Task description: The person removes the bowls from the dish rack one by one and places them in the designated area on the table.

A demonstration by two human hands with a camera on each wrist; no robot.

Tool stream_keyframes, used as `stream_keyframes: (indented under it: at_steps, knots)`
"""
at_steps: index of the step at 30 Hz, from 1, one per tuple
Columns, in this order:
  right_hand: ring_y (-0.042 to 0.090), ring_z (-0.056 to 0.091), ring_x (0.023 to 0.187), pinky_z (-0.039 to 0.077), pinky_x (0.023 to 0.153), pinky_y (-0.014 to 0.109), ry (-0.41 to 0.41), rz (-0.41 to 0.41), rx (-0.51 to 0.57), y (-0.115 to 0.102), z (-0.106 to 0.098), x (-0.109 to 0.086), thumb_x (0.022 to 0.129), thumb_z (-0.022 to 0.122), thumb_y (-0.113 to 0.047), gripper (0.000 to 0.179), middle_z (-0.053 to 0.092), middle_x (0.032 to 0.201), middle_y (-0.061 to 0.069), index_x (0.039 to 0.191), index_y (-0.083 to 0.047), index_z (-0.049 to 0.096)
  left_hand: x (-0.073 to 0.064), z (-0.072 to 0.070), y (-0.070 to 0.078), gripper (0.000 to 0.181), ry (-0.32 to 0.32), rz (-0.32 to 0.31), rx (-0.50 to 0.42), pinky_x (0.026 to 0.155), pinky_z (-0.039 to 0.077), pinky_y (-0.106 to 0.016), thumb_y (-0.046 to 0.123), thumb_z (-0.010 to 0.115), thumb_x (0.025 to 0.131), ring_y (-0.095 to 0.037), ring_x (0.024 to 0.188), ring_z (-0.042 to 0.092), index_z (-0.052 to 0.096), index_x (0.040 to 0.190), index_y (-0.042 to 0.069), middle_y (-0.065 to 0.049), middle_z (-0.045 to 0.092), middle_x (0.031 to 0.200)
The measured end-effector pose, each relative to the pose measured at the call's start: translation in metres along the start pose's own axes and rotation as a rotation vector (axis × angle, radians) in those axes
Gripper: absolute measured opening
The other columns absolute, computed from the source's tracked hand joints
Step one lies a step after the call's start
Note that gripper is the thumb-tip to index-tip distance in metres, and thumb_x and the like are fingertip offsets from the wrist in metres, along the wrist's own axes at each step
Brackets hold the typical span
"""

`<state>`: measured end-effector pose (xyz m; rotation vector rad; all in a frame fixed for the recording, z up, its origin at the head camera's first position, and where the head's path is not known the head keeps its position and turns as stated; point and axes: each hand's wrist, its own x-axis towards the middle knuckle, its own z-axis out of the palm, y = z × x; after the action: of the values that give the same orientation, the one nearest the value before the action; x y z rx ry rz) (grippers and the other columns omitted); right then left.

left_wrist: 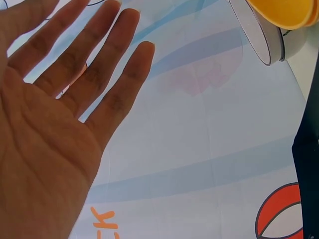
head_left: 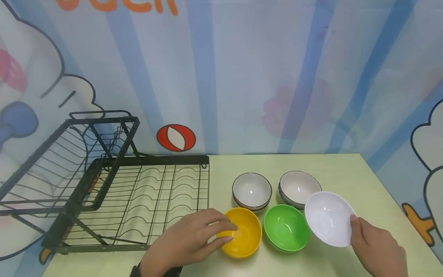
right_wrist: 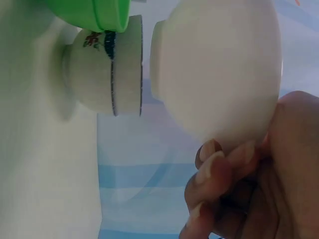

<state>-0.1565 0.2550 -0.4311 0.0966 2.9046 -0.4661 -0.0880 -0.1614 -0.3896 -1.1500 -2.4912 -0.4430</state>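
My right hand (head_left: 378,246) pinches a white bowl (head_left: 329,219) by its right rim, thumb on the inside and fingers underneath. In the right wrist view the white bowl (right_wrist: 219,69) hangs above the table, its foot toward the patterned bowls (right_wrist: 102,69). My left hand (head_left: 194,238) reaches over the yellow bowl (head_left: 247,238) with fingers spread and nothing in them. The left wrist view shows its palm and straight fingers (left_wrist: 117,99). Beside the yellow bowl stands a green bowl (head_left: 286,227), which looks stacked on another.
Behind are two stacks of white-lined bowls, one at left (head_left: 252,190) and one at right (head_left: 299,188). A black wire dish rack (head_left: 149,200) with a raised upper basket (head_left: 52,169) stands on the left of the pale table (head_left: 367,192). A printed curtain (head_left: 238,77) hangs behind.
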Motion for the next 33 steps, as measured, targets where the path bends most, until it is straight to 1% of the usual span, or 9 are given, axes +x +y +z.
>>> stream_keyframes:
  at_steps: [5,7,9,12,16,18,23,29,33]
  knots:
    - [0.023,0.054,0.064,0.043,0.054,0.038,-0.034,0.067,0.025,0.007,0.005,-0.004,0.106,0.015,-0.046,0.069,0.067,0.079,0.012,0.116,0.007,0.058,0.001,-0.001,0.001,0.022,-0.029,-0.025,-0.018,0.091,0.056,-0.020,0.033,0.057,0.101,-0.005,0.100,0.065,0.071,0.113,0.021,0.010,0.071,0.108]
    - [0.022,0.054,0.064,0.041,0.053,0.036,-0.042,0.080,0.039,0.010,0.007,-0.005,0.106,0.013,-0.047,0.070,0.065,0.074,0.007,0.112,0.005,0.060,0.001,-0.001,0.001,0.022,-0.029,-0.027,-0.022,0.090,0.056,-0.019,0.032,0.057,0.101,-0.005,0.099,0.066,0.072,0.112,0.021,0.010,0.072,0.107]
    - [0.021,0.053,0.062,0.038,0.052,0.035,-0.046,0.085,0.056,0.014,0.008,-0.005,0.105,0.011,-0.048,0.070,0.063,0.071,0.002,0.103,0.000,0.061,0.001,0.000,0.001,0.021,-0.024,-0.024,-0.023,0.090,0.056,-0.019,0.032,0.058,0.100,-0.004,0.098,0.066,0.072,0.111,0.021,0.010,0.072,0.106]
    - [0.021,0.053,0.062,0.037,0.051,0.034,-0.050,0.103,0.069,0.018,0.010,-0.006,0.104,0.009,-0.050,0.071,0.063,0.070,0.002,0.095,-0.003,0.061,0.001,-0.001,0.001,0.020,-0.019,-0.019,-0.024,0.090,0.055,-0.019,0.032,0.058,0.100,-0.004,0.098,0.066,0.073,0.110,0.021,0.010,0.072,0.105]
    - [0.021,0.053,0.063,0.037,0.053,0.034,-0.056,0.141,0.077,0.020,0.014,-0.006,0.105,0.010,-0.049,0.073,0.062,0.070,0.003,0.101,0.002,0.062,0.001,-0.002,0.001,0.020,-0.023,-0.024,-0.023,0.090,0.056,-0.020,0.031,0.059,0.100,-0.005,0.098,0.066,0.073,0.110,0.021,0.010,0.072,0.105]
    - [0.021,0.053,0.063,0.037,0.053,0.034,-0.056,0.157,0.089,0.020,0.016,-0.007,0.105,0.011,-0.048,0.072,0.062,0.069,0.003,0.104,0.003,0.062,0.001,-0.003,0.000,0.020,-0.031,-0.037,-0.020,0.090,0.056,-0.020,0.031,0.060,0.099,-0.005,0.098,0.066,0.073,0.110,0.020,0.010,0.072,0.105]
    - [0.021,0.052,0.061,0.036,0.053,0.032,-0.053,0.171,0.098,0.022,0.022,-0.006,0.106,0.014,-0.045,0.068,0.062,0.068,0.003,0.099,0.002,0.063,-0.001,-0.006,0.001,0.019,-0.068,-0.083,-0.024,0.089,0.057,-0.021,0.030,0.062,0.098,-0.005,0.099,0.066,0.073,0.111,0.021,0.011,0.072,0.106]
    - [0.021,0.051,0.065,0.040,0.057,0.034,-0.081,0.182,0.074,0.028,0.028,-0.001,0.106,0.018,-0.042,0.067,0.059,0.070,0.004,0.110,0.007,0.062,0.000,-0.007,0.002,0.019,-0.089,-0.106,-0.030,0.088,0.057,-0.021,0.029,0.062,0.098,-0.005,0.098,0.066,0.073,0.111,0.022,0.011,0.072,0.106]
    - [0.021,0.051,0.066,0.039,0.057,0.034,-0.102,0.170,0.066,0.034,0.032,0.000,0.106,0.018,-0.041,0.064,0.058,0.071,0.004,0.101,0.004,0.064,0.000,-0.007,0.002,0.018,-0.074,-0.095,-0.027,0.087,0.057,-0.021,0.029,0.063,0.097,-0.005,0.098,0.066,0.073,0.111,0.022,0.011,0.072,0.105]
